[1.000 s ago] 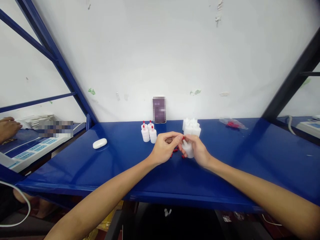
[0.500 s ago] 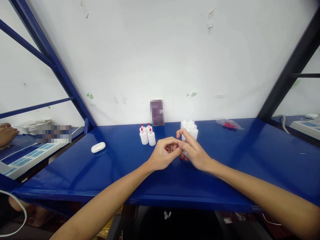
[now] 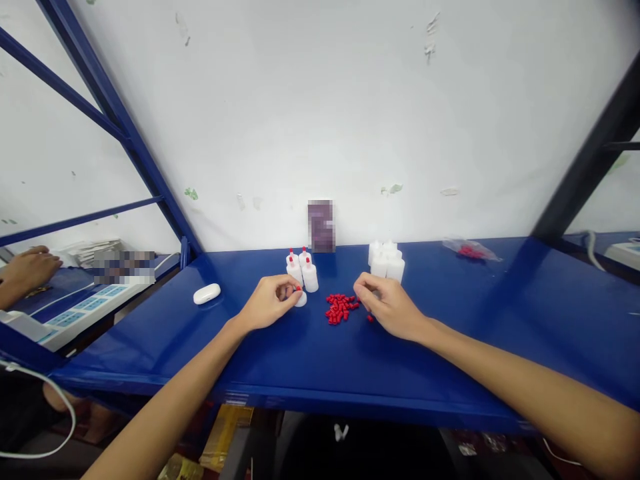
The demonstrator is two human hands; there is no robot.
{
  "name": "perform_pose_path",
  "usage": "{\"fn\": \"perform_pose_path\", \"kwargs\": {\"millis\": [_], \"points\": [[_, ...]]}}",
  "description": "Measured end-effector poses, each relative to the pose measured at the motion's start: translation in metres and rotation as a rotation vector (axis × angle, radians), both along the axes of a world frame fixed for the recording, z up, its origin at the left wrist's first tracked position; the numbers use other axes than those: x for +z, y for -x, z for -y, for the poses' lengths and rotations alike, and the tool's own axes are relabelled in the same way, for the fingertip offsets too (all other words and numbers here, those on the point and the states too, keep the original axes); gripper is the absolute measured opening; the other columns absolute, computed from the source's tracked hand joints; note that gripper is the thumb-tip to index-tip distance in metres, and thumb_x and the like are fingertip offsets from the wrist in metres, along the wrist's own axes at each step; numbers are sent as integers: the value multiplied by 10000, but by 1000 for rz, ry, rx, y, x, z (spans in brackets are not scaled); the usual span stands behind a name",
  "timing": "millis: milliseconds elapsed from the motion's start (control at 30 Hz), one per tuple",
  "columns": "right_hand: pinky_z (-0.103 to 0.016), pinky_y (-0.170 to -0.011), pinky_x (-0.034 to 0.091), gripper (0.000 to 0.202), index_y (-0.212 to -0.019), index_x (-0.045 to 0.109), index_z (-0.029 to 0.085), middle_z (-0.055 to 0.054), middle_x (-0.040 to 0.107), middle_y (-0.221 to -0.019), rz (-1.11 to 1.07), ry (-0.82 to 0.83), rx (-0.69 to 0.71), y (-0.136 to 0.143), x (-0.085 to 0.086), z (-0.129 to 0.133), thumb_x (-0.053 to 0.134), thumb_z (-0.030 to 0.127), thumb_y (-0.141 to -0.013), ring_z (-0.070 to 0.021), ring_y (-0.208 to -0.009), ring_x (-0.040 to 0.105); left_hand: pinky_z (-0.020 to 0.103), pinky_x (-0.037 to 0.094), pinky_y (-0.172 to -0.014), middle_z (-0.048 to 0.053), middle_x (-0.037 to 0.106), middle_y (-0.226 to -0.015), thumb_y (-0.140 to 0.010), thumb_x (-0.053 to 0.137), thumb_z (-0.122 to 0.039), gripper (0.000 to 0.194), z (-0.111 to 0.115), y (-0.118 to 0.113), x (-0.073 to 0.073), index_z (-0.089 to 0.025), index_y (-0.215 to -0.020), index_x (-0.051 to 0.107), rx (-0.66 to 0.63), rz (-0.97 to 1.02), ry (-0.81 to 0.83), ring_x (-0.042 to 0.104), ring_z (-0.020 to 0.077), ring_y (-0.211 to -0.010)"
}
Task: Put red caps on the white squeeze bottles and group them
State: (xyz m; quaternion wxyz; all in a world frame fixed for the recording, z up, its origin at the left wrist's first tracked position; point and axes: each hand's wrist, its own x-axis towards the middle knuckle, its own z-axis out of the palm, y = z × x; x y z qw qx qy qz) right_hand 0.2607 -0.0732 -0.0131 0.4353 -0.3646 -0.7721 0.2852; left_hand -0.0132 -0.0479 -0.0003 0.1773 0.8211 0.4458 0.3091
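My left hand point(image 3: 273, 300) is closed on a white bottle point(image 3: 300, 300) with a red cap, just in front of several upright white bottles point(image 3: 311, 279) with red caps. A loose pile of small red caps point(image 3: 340, 308) lies between my hands. To the right of the pile, my right hand point(image 3: 385, 300) is closed, fingertips pinched; what they hold, if anything, is hidden. Right behind it stand several white bottles point(image 3: 395, 266) without red caps, packed together.
A white oval case point(image 3: 207, 294) lies at the left of the blue table point(image 3: 280, 360). A clear bag point(image 3: 470, 251) with red pieces is at the back right. A blurred purple rectangle point(image 3: 321, 227) stands against the wall. Another person's hand point(image 3: 33, 270) shows at far left.
My left hand has moved left with a red-capped bottle, away from my right hand. The red pile between them is now uncovered. The view has shifted slightly.
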Motion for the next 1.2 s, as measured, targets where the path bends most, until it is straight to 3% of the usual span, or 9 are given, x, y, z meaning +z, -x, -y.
{"fn": "perform_pose_path", "kwargs": {"millis": [167, 333, 433, 500, 733, 867, 1000, 1100, 1200], "points": [[-259, -540, 353, 333, -620, 484, 199, 30, 503, -569, -97, -90, -128, -1, 0, -1, 658, 387, -833, -115, -539, 440, 214, 350, -509, -39, 547, -584, -861, 587, -394, 296, -4, 8, -7, -153, -976, 713, 55, -119, 15, 455, 98, -496], [-280, -545, 360, 277, -615, 474, 212, 33, 482, -547, -184, -222, -230, -8, 3, 1, 665, 337, -771, -126, -524, 426, 221, 389, -546, -43, 528, -544, -874, 570, -324, 223, 8, 1, -4, -150, -908, 705, 182, -68, -261, 467, 99, -484], [-295, -541, 349, 209, -677, 504, 207, 14, 494, -586, -188, -250, -133, -12, 1, 1, 539, 350, -826, -142, -537, 438, 222, 424, -583, -13, 602, -634, -897, 520, -251, 186, 26, -28, 2, -170, -882, 688, -49, -203, -324, 535, 110, -553], [-300, -543, 355, 198, -719, 517, 202, 9, 498, -600, -172, -221, -66, -12, -1, 2, 453, 321, -864, -148, -539, 456, 247, 461, -631, 34, 671, -882, -904, 537, -281, 244, 35, -56, 4, -199, -1099, 660, -241, -421, -350, 610, 153, -716], [-286, -548, 380, 181, -753, 514, 201, 19, 501, -594, -177, -104, -25, -12, 3, 1, 368, 210, -861, -146, -538, 475, 332, 503, -715, 107, 580, -1028, -964, 480, -295, 227, 30, -110, -3, -176, -1028, 663, -315, -684, -527, 567, 240, -941], [-282, -572, 386, 197, -756, 514, 201, 23, 502, -596, -102, -63, -28, -13, 2, -3, 364, 193, -884, -144, -556, 484, 340, 505, -748, 108, 612, -1010, -973, 477, -280, 221, 18, -105, -6, -161, -989, 663, -371, -540, -512, 568, 220, -914], [-275, -558, 364, 193, -832, 502, 211, 42, 499, -578, -39, 6, -57, -11, -2, -4, 339, 218, -936, -141, -528, 482, 302, 492, -734, 57, 679, -875, -927, 562, -240, 134, 5, -92, -4, -162, -963, 666, -267, -82, -475, 591, 162, -789], [-272, -553, 351, 166, -919, 491, 221, 58, 500, -565, 30, 45, -24, -9, -5, -4, 331, 238, -956, -144, -514, 474, 246, 447, -588, 30, 680, -767, -862, 658, -250, 118, 2, -86, -5, -159, -931, 689, -114, 246, -329, 540, 112, -617], [-269, -556, 351, 172, -958, 483, 221, 57, 507, -586, 23, 64, 52, -7, -7, -3, 315, 252, -970, -143, -523, 470, 232, 435, -551, 32, 659, -740, -823, 713, -296, 159, 7, -90, -8, -150, -885, 705, -192, 362, -124, 518, 102, -586]]}}
